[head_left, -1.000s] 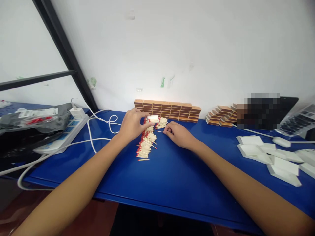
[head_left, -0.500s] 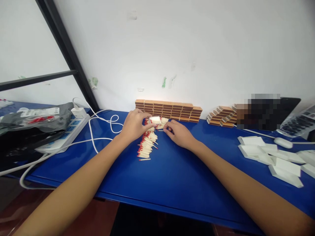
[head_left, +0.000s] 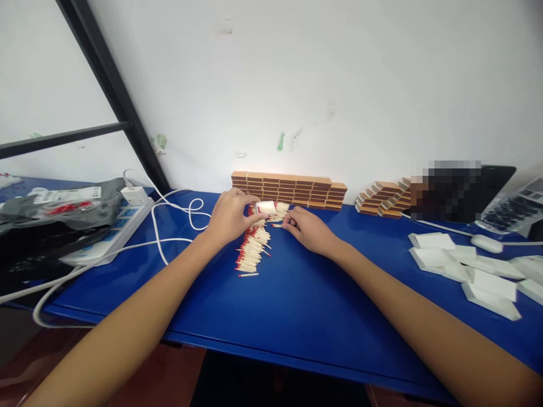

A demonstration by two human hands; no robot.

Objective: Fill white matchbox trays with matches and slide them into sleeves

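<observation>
My left hand point(head_left: 231, 215) is closed on a small white matchbox tray point(head_left: 266, 207), thumb on the near side and fingers at the back. Some red match heads show inside the tray. Close by on the right, my right hand point(head_left: 307, 227) pinches one or more matches point(head_left: 276, 226), red tips pointing left toward the tray. Below and behind the tray lies a long heap of red-tipped matches point(head_left: 250, 251) on the blue table point(head_left: 271, 316). A single match point(head_left: 248, 275) lies apart at the heap's near end.
Stacked brown matchbox sleeves point(head_left: 292, 189) stand along the wall, with a slanted stack point(head_left: 382, 199) farther right. Empty white trays point(head_left: 470, 265) lie at right near a dark tablet point(head_left: 487, 192). A power strip point(head_left: 123, 226), white cables point(head_left: 159, 243) and grey bag point(head_left: 72, 203) occupy the left.
The right hand's fingers now hold matches slightly lower and clear of the heap, where before they were at the pile's edge. The left hand and tray have barely moved.
</observation>
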